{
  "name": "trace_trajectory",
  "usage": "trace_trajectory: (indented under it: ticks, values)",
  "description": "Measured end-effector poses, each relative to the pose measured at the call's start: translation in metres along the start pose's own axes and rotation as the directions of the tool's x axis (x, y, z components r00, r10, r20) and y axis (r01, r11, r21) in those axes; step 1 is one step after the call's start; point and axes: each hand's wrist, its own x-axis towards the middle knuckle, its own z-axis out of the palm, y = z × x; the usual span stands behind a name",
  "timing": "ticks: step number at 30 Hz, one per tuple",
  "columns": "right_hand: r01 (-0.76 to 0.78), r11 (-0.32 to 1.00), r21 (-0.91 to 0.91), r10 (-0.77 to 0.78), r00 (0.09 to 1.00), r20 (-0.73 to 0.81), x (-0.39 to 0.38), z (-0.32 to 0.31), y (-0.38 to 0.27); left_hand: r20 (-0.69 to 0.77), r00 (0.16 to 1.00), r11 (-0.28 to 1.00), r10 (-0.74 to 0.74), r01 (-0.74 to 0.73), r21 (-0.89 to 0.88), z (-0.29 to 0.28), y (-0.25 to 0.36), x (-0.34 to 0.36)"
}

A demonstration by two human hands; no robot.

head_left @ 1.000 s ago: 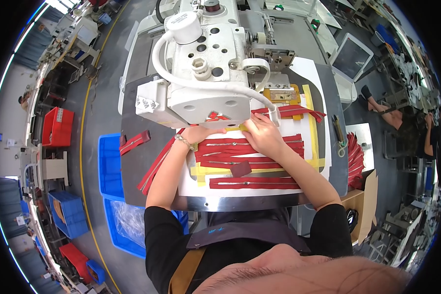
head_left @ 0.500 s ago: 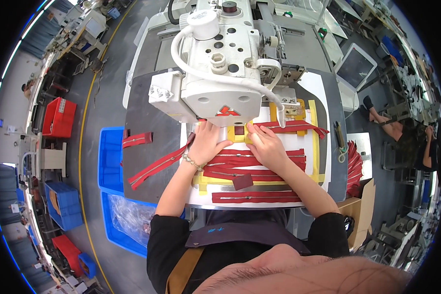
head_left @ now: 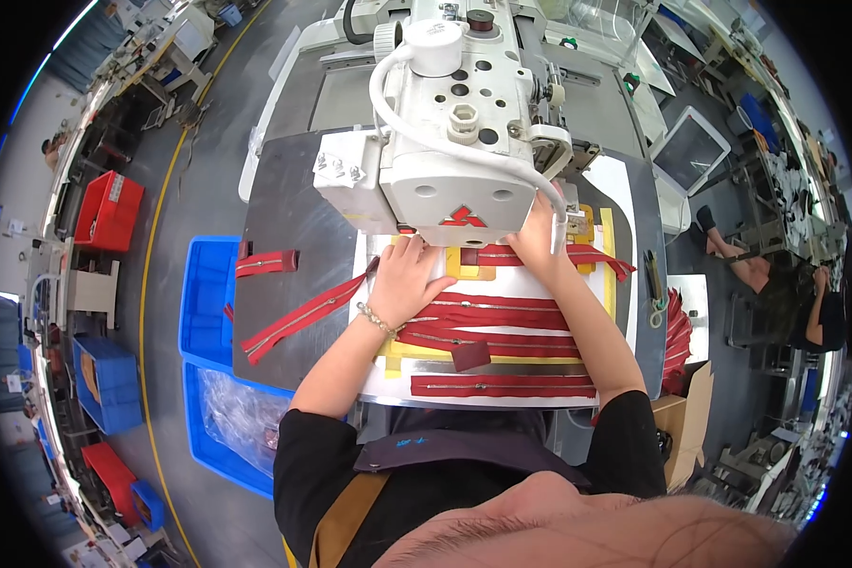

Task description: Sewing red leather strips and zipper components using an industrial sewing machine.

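Note:
My left hand (head_left: 405,286) rests flat beside the yellow frame (head_left: 486,275), thumb spread and fingertips close under the head of a white sewing machine (head_left: 459,185). It appears to hold nothing. A small dark red patch (head_left: 467,256) shows inside the frame, and a red zipper (head_left: 587,256) stretches from it to the right. Over that zipper my right hand (head_left: 542,239) reaches up beside the machine head; its fingers are mostly hidden, so its grip is unclear. Several red zippers (head_left: 497,310) lie below the hands. Another loose dark red patch (head_left: 471,356) lies on them.
A slanted red zipper (head_left: 303,317) and a short zipper piece (head_left: 267,263) lie at the table's left. Scissors (head_left: 655,308) are at the right edge. Beyond are blue bins (head_left: 191,322), a cardboard box (head_left: 696,417), a screen (head_left: 691,151) and a seated person (head_left: 809,293).
My right hand has moved up and right, from the yellow frame to beside the machine head. The left hand stays by the frame. The whole view has shifted slightly.

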Motion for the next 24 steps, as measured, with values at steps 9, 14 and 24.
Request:
trace_trajectory:
  ticks: [9,14,24]
  values:
    - [-0.065,0.971,0.232,0.020,0.981,0.192,-0.015,-0.019,-0.010,-0.023,0.999,1.000,-0.026,0.025,-0.015,-0.003,0.001,-0.004]
    - [-0.029,0.949,0.315,0.024,1.000,0.019,-0.020,-0.025,-0.016,-0.022,0.999,0.999,-0.028,0.027,-0.037,0.000,0.002,-0.004]
    - [-0.300,0.658,0.691,-0.019,0.910,0.413,-0.010,-0.035,-0.022,-0.019,0.998,0.992,-0.064,0.062,-0.109,0.000,0.002,-0.006]
